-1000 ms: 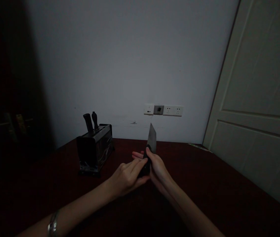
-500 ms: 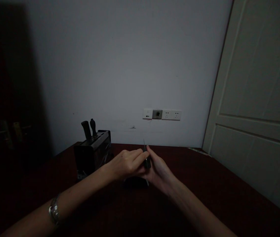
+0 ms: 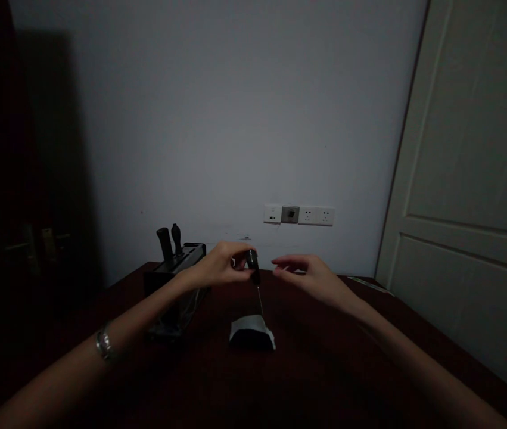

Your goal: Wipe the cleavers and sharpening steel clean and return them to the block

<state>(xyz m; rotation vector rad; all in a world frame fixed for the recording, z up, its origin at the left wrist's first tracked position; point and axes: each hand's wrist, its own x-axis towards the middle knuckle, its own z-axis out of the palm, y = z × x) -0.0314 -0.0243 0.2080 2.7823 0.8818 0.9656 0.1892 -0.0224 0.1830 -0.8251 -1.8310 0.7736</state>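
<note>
My left hand (image 3: pixel 224 265) pinches the black handle of a knife (image 3: pixel 254 268) between thumb and fingers. Its narrow blade, seen almost edge-on, points down toward a small whitish piece (image 3: pixel 251 325) on the table, with a dark front face; it resembles a folded cloth, but the dim light hides its kind. Whether the tip touches it, I cannot tell. Just right of the knife, my right hand (image 3: pixel 309 275) hovers with nothing in it, fingers bent and apart from the thumb. Left of my left hand stands a black knife block (image 3: pixel 177 265) with two black handles (image 3: pixel 164 243) sticking up.
The dark reddish table (image 3: pixel 324 357) meets a pale wall with a row of sockets and switches (image 3: pixel 298 215). A thin flat strip (image 3: pixel 369 285) lies at the table's far right edge. A panelled light door (image 3: pixel 467 179) stands on the right.
My hands were together around the knife, its blade pointing up; now the blade points down. My right hand has let go and moved right. The whitish piece has come into fuller view.
</note>
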